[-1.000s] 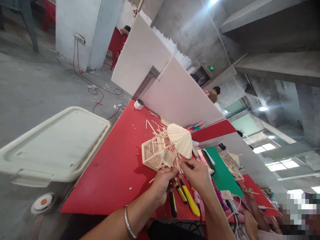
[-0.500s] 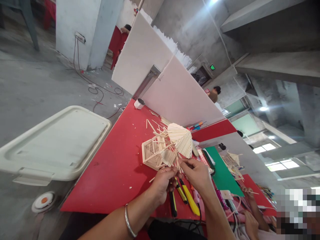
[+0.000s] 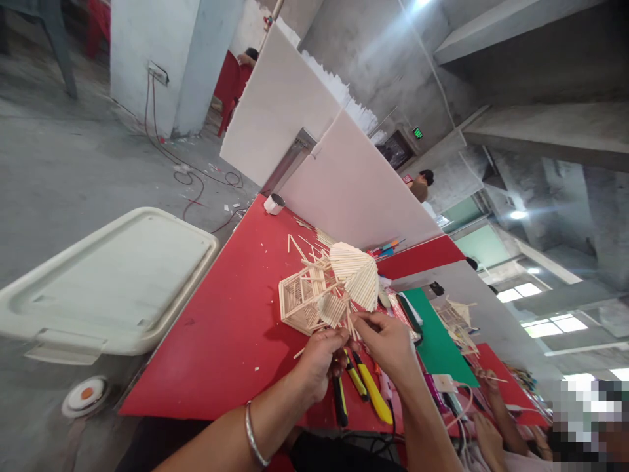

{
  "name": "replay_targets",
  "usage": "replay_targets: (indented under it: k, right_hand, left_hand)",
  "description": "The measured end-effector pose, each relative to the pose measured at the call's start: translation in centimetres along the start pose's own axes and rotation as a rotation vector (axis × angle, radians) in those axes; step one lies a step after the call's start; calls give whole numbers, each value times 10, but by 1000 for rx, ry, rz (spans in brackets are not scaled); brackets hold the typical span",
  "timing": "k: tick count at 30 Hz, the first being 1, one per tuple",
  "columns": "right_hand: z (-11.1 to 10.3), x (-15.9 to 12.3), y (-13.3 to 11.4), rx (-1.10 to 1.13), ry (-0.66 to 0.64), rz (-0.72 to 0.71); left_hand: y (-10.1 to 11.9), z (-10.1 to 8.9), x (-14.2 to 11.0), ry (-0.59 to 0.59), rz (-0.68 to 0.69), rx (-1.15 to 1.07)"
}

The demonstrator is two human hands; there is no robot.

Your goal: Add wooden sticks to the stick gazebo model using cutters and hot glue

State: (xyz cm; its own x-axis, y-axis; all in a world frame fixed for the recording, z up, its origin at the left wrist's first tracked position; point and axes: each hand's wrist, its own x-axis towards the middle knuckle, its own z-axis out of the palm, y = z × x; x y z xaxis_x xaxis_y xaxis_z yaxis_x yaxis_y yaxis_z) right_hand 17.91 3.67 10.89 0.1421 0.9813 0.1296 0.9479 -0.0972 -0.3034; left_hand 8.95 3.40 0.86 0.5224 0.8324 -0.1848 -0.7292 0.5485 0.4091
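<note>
My left hand is closed, thumb and fingers pinched just below a small panel of wooden sticks; what lies in the pinch is hidden. Close beside it, my right hand pinches at thin wooden sticks, and the fingertips of both hands nearly meet. Just beyond them a hexagonal stick model with ring-like layers rests on the red tabletop. A pale stick-covered roof piece is by its right side. Yellow-and-black utility knives lie under my wrists.
Loose sticks lie behind the model, and a white cup is at the far corner. A white partition borders the back. On the right are a green mat, cables and a co-worker's hand. A pale bin lid is left.
My hands and the model look almost the same. At the right edge, the co-worker's hand and the stick in it have shifted slightly.
</note>
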Motion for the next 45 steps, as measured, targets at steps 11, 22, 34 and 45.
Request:
replay_targets:
  k: [11,22,34,45]
  right_hand:
    - [0,-1,0,-10,10,-7]
    - [0,-1,-1,-10,2,3]
    - [0,-1,-1,8,7,-2]
    - [1,0,1,26,16,-4]
  left_hand:
    - [0,0,0,1,-1,3]
    - [1,0,0,-1,0,0]
    - [0,-1,0,3,-12,4]
    - [1,0,-1,2,-6,12]
